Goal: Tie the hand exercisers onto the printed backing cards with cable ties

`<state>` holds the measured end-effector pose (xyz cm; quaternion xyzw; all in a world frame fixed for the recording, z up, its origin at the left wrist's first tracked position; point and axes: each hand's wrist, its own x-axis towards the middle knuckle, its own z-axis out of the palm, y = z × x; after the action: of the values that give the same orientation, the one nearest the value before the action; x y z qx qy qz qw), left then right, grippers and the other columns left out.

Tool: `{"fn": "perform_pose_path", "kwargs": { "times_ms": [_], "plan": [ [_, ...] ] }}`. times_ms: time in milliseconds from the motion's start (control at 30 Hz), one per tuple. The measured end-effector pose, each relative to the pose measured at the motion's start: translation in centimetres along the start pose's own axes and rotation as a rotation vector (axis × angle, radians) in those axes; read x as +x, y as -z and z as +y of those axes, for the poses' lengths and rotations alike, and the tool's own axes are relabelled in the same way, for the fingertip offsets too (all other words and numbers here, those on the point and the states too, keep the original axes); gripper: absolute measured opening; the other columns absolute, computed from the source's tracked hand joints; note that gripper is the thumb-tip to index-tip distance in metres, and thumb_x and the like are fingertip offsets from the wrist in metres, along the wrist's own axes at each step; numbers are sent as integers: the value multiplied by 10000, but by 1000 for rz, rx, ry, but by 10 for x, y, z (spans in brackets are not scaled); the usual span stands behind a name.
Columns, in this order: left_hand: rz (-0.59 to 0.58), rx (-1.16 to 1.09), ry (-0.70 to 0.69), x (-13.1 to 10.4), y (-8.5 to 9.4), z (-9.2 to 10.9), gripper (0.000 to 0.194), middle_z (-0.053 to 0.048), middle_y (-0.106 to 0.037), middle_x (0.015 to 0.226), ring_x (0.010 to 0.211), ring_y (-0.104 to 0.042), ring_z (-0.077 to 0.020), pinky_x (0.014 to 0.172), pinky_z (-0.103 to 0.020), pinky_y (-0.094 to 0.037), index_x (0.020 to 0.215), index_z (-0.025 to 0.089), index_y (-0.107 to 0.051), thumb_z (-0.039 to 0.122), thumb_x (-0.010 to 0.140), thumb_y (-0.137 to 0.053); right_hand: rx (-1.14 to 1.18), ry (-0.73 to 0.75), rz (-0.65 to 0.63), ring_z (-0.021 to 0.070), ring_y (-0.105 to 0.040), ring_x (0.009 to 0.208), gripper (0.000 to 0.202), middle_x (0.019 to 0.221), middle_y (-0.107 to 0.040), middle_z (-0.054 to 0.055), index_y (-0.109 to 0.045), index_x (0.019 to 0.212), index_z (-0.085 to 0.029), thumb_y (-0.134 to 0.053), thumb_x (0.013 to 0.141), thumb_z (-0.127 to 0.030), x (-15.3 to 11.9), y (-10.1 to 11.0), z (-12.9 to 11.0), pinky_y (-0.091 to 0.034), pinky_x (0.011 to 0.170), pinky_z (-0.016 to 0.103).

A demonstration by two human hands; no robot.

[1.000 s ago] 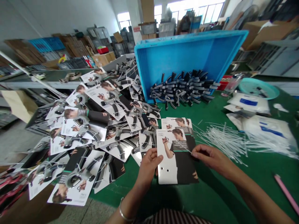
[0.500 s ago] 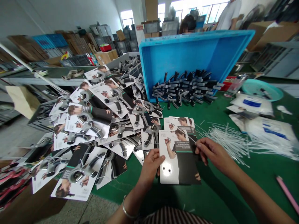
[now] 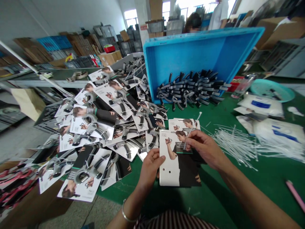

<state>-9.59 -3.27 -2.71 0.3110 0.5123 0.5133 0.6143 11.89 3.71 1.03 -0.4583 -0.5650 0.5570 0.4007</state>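
Note:
My left hand [image 3: 152, 165] grips the left edge of a printed backing card [image 3: 170, 178], thumb on its front. Two small round holes show in the card's lower left. Between thumb and fingers, my right hand [image 3: 202, 146] pinches a white cable tie [image 3: 196, 122] in front of the card's upper right; the tie's head points up. More printed cards [image 3: 173, 123] lie on the table just behind. To the right spreads a loose heap of white cable ties [image 3: 235, 144]. On the left is a pile of cards with grey-and-black hand grippers [image 3: 87, 175] fastened to them.
A blue crate [image 3: 205, 47] tipped on its side holds many hand grippers [image 3: 190, 89]. Right of it are a turquoise basin [image 3: 283, 90], plastic bags of ties [image 3: 278, 130] and a pink stick [image 3: 296, 195]. Two people [image 3: 218, 16] are beyond the crate.
My right hand has moved left, from beside the card's right edge to in front of its upper part, bringing the cable tie along. The card has shifted slightly left in my left hand.

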Motion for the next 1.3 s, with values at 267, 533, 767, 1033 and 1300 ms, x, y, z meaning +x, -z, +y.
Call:
{"fn": "perform_pose_path", "kwargs": {
  "times_ms": [267,533,767,1033,1300],
  "plan": [
    [80,-28,-15,6,13,-3,316,-46,-755,889,762,-698,-191,703,-275,-495,983,172,-639,294,722,-769,-60,96,-79,180,-685,804,191,914,-675,28,-600,938,-219,-631,899,-403,12,-32,33,-563,801,346],
    [128,-16,-47,13,16,-2,292,-29,-736,862,738,-674,-159,682,-249,-492,1002,169,-640,262,748,-750,-386,340,-75,188,-629,858,81,931,-647,40,-607,962,-229,-539,969,-272,-1,-32,33,-501,805,337],
    [162,-38,-39,15,19,-12,310,-26,-730,864,751,-665,-156,688,-241,-484,1018,176,-639,270,747,-757,-466,405,-65,198,-613,867,74,942,-630,51,-569,1009,-237,-497,990,-243,-1,-33,41,-494,796,343],
    [221,-68,-59,-5,19,-29,290,-54,-735,930,757,-664,-164,644,-229,-485,1026,151,-694,362,829,-679,-654,537,-277,215,-567,917,80,942,-627,61,-561,951,-213,-493,992,-224,4,-37,41,-467,882,389],
    [100,-198,31,-1,0,-42,426,-62,-757,996,939,-697,-233,824,-315,-544,1148,189,-686,297,741,-752,-674,469,-276,212,-571,1008,84,1008,-609,66,-629,940,-206,-551,969,-218,5,-29,30,-457,934,365]
  ]
}}
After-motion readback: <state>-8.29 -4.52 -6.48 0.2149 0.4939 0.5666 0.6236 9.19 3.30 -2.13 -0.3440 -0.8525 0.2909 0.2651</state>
